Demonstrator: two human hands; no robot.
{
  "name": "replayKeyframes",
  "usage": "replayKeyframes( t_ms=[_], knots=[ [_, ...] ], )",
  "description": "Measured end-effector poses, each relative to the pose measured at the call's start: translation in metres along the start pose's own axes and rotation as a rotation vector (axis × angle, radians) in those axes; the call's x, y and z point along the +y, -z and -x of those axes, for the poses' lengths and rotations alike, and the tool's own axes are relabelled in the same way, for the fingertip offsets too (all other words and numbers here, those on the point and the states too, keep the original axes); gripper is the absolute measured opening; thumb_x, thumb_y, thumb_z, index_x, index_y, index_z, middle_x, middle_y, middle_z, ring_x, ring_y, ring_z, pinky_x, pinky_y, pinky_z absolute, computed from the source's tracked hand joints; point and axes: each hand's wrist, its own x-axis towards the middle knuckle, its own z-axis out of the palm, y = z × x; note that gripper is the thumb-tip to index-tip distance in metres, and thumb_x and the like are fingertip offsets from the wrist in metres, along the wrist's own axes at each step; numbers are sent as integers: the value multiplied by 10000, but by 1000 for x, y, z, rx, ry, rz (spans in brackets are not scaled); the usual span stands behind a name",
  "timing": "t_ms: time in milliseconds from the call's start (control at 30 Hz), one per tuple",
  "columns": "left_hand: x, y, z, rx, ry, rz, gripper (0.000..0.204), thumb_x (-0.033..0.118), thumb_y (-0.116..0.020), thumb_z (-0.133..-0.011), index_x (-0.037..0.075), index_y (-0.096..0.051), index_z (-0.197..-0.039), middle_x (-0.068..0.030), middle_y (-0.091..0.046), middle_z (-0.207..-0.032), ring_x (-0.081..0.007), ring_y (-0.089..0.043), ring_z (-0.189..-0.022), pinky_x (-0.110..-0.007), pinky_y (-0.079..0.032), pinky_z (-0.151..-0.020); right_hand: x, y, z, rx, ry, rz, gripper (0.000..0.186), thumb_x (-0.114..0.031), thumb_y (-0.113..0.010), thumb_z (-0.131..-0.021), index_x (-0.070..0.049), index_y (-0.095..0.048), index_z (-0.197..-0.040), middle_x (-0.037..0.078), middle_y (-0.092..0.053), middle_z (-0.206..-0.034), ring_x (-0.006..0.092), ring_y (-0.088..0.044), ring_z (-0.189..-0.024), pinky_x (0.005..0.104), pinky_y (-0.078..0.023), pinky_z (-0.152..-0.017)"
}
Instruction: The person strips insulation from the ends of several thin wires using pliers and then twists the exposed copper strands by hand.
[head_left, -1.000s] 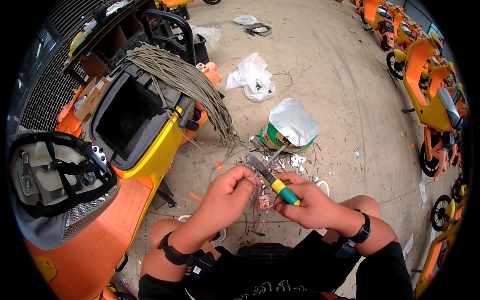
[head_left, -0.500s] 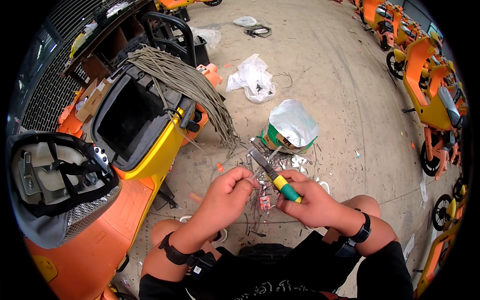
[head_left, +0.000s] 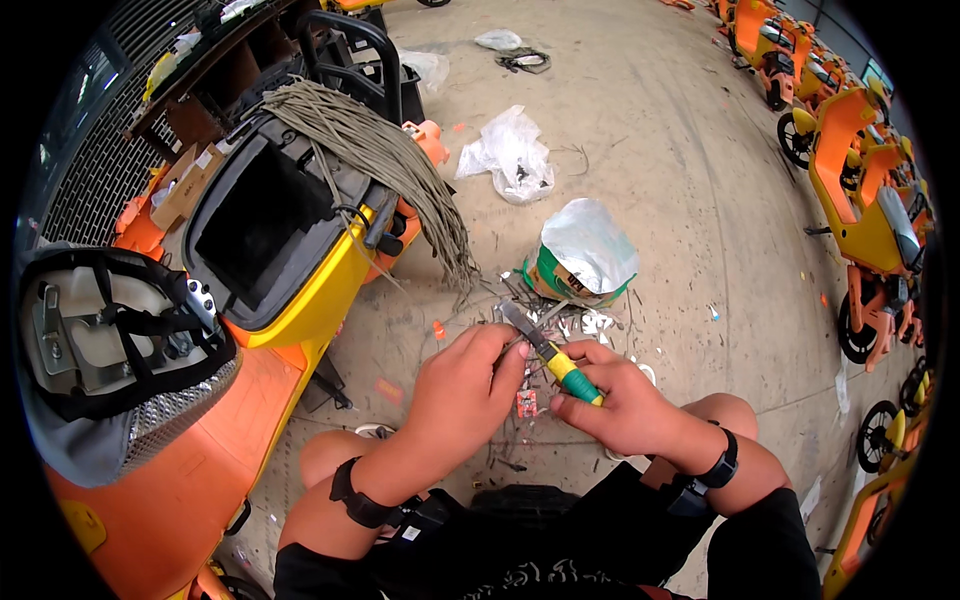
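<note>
Because the bare right hand (head_left: 622, 398) grips the yellow-and-green-handled, metal-bladed cutting tool (head_left: 558, 367) with its blade (head_left: 522, 320) at the bare left hand's (head_left: 462, 388) one o'clock, a slip could nick those pinched-together fingers (head_left: 486, 345), whose contents I cannot tell

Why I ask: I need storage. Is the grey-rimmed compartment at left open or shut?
Open: no lid covers the compartment, and its dark inside shows.

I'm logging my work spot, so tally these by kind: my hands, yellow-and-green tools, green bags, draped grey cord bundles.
Left hand and right hand: 2
Yellow-and-green tool: 1
Green bag: 1
Grey cord bundle: 1
Total: 5
</note>
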Motion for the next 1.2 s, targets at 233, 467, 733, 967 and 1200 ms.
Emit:
replayKeyframes(
  t_ms=[233,467,733,967,1200],
  knots=[
    [1,-5,-2,145,-190,-226,131,196,-615,-986,66,-620,-1002,-123,-659,-858,-364,-646,-727,-451,-514,-616,-11,1,-5,-45,-162,-182,199,-174,-702,-942,25,-707,-948,116,-650,-1051,187,-629,-872,313,-509,-761],
    [6,4,-4,16,-57,-130,154,184,-619,-1003,32,-626,-1027,-166,-637,-793,-354,-636,-687,-417,-481,-609,-18,1,-7,-52,-243,-143,202,-157,-691,-941,32,-700,-1013,78,-654,-947,142,-606,-807,299,-500,-734],
    [11,3,-4,25,5,24,162,187,-618,-1004,30,-626,-1044,-167,-647,-806,-357,-646,-736,-434,-486,-634,-18,-1,-10,-6,-231,-55,174,-123,-685,-925,40,-706,-981,108,-669,-965,175,-637,-834,319,-514,-758],
    [-3,1,-4,97,-196,-147,179,226,-566,-1014,51,-574,-979,-141,-664,-805,-380,-645,-676,-476,-502,-572,-15,-4,-11,-40,-212,-83,209,-122,-685,-929,46,-686,-1052,102,-662,-998,181,-637,-860,315,-510,-783],
    [-3,11,-5,-225,216,322,224,219,-578,-1040,4,-640,-1038,-21,-567,-711,-128,-500,-580,-290,-416,-547,0,-7,-9,-77,-83,-109,251,-121,-692,-935,44,-656,-1120,113,-630,-1122,199,-624,-971,315,-499,-848]
  ],
)
